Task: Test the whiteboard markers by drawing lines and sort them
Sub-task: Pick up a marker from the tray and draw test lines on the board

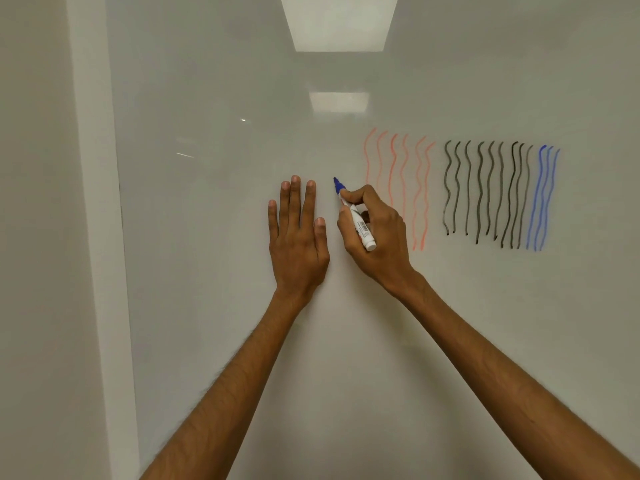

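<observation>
A glossy whiteboard fills the view. My right hand grips an uncapped blue marker with a white barrel, its blue tip pointing up-left at the board just left of the red lines. Flat against the board to the left of the marker lies my left hand, fingers straight and pointing up. Several faint wavy red lines run down the board to the right of the marker. Further right are several black wavy lines and three blue wavy lines.
The whiteboard's left edge meets a pale wall strip. Ceiling lights reflect on the board's upper part. Unmarked board surface lies left of and below my hands.
</observation>
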